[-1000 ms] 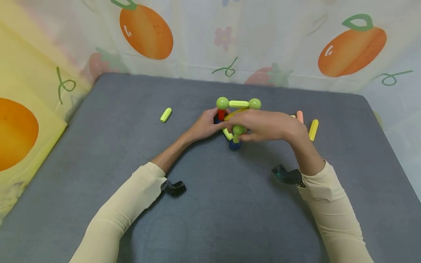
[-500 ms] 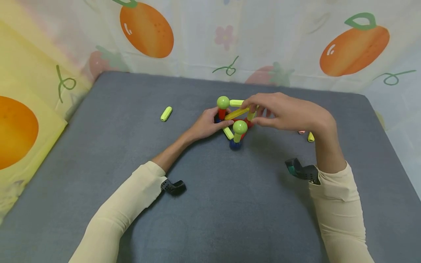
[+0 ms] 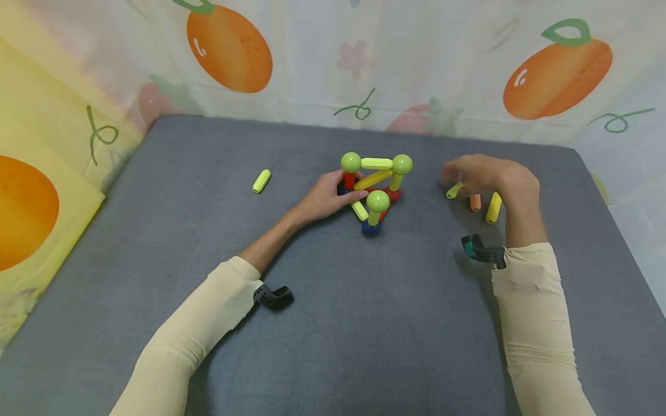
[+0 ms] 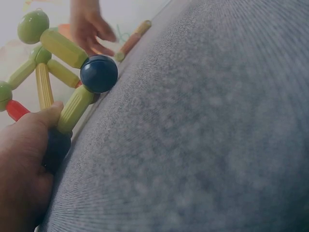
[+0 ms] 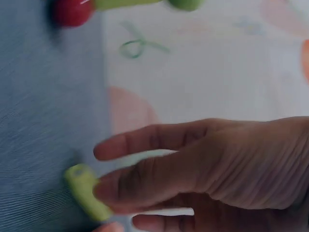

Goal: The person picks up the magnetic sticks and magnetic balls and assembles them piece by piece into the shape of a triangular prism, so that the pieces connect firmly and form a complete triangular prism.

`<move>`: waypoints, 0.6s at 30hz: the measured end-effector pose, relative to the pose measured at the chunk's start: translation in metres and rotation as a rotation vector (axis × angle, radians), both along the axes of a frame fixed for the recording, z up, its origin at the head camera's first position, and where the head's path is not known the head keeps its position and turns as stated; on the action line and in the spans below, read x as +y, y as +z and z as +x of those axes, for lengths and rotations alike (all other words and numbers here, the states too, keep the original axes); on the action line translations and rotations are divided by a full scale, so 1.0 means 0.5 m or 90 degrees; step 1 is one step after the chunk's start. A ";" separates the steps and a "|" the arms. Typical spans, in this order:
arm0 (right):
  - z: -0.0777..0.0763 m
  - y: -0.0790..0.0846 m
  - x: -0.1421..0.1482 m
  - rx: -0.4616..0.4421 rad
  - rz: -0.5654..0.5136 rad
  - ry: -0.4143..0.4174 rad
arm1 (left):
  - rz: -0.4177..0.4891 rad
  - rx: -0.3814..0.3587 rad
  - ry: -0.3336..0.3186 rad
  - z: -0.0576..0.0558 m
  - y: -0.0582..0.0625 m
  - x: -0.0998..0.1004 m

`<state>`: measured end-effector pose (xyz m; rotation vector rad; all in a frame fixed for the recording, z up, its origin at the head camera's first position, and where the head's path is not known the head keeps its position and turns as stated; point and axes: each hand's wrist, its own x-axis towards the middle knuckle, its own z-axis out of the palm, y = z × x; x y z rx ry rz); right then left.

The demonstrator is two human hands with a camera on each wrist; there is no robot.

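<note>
A magnetic stick-and-ball frame (image 3: 373, 179) of green balls, blue and red balls and coloured rods stands mid-table. My left hand (image 3: 329, 199) holds its left corner, the thumb lying over a dark blue ball (image 4: 57, 149); most of the other fingers are hidden behind it. A second blue ball (image 4: 99, 73) forms the near corner. To the right, my right hand (image 3: 484, 171) hovers over a short yellow-green rod (image 3: 455, 190) with fingers loosely spread. In the right wrist view the thumb overlaps that rod's end, and the fingers are apart from each other.
An orange rod (image 3: 475, 202) and a yellow rod (image 3: 494, 208) lie beside the right hand. Another yellow-green rod (image 3: 262, 181) rests alone on the left of the grey tabletop (image 3: 333, 323). Behind the table's back edge hangs a fruit-printed curtain (image 3: 416, 52).
My right hand has let go of the frame's upper green ball and moved right to the loose rods. The left hand stays at the frame's left corner.
</note>
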<state>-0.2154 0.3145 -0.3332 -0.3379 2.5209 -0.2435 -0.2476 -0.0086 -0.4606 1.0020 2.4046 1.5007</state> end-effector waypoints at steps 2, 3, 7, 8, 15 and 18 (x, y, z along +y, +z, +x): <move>-0.006 -0.019 0.006 -0.019 0.029 -0.024 | 0.001 0.000 0.000 -0.001 -0.002 0.000; -0.009 -0.027 0.009 -0.027 0.033 -0.036 | 0.001 0.000 0.000 -0.001 -0.002 0.000; -0.020 -0.048 0.012 -0.016 0.034 -0.041 | 0.002 0.000 0.001 0.000 -0.001 0.000; -0.023 -0.050 0.012 -0.016 0.034 -0.038 | 0.002 -0.001 0.002 0.000 -0.001 0.000; -0.023 -0.023 0.007 0.066 -0.032 0.032 | -0.003 -0.002 0.002 -0.002 -0.001 0.000; -0.012 0.004 0.000 0.187 -0.110 0.067 | -0.003 0.000 0.001 -0.001 0.000 0.000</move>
